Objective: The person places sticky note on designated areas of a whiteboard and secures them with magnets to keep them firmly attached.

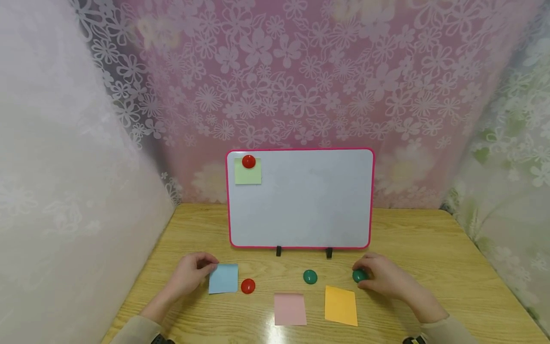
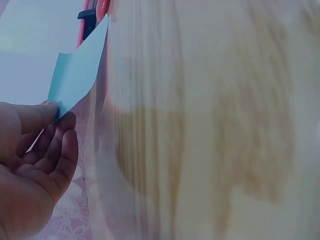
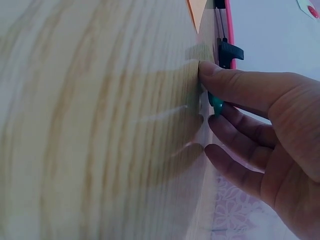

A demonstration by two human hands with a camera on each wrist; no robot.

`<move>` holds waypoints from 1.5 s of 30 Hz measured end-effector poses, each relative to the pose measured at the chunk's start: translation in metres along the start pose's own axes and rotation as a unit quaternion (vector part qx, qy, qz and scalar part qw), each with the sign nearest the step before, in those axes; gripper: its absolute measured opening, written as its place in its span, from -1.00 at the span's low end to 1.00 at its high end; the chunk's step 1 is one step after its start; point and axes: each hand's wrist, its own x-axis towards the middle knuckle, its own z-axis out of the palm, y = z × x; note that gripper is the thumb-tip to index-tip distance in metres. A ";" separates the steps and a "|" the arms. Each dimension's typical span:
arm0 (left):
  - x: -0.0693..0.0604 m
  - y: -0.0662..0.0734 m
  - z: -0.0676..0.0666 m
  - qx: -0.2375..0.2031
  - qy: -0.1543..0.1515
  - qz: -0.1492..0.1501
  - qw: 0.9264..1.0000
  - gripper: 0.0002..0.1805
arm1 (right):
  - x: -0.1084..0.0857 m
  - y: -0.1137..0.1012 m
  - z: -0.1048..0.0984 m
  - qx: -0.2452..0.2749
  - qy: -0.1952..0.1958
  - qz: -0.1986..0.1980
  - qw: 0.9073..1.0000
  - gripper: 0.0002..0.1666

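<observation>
The left hand (image 1: pixel 191 273) is pinching a blue note (image 1: pixel 223 279) by one corner, in from the table's (image 1: pixel 408 224) left edge; thin paper could be bending. The right hand (image 1: pixel 384 277) is holding a smooth green magnet (image 1: pixel 359 275) between thumb and fingers; it could slip. Open room is lying toward the right edge.

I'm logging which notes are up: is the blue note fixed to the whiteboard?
No, the left hand pinches the blue note in front of the whiteboard, where only the green note hangs.
</observation>
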 end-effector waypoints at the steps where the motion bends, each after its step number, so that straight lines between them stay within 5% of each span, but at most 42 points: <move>1: 0.000 0.000 0.000 0.000 0.000 -0.001 1.000 -0.92 | 0.000 0.000 0.000 0.000 -0.001 0.000 1.000 -0.56; 45: 0.004 0.014 0.012 -0.019 0.011 -0.011 1.000 -0.92 | 0.000 -0.004 -0.001 0.009 0.023 -0.012 1.000 -0.57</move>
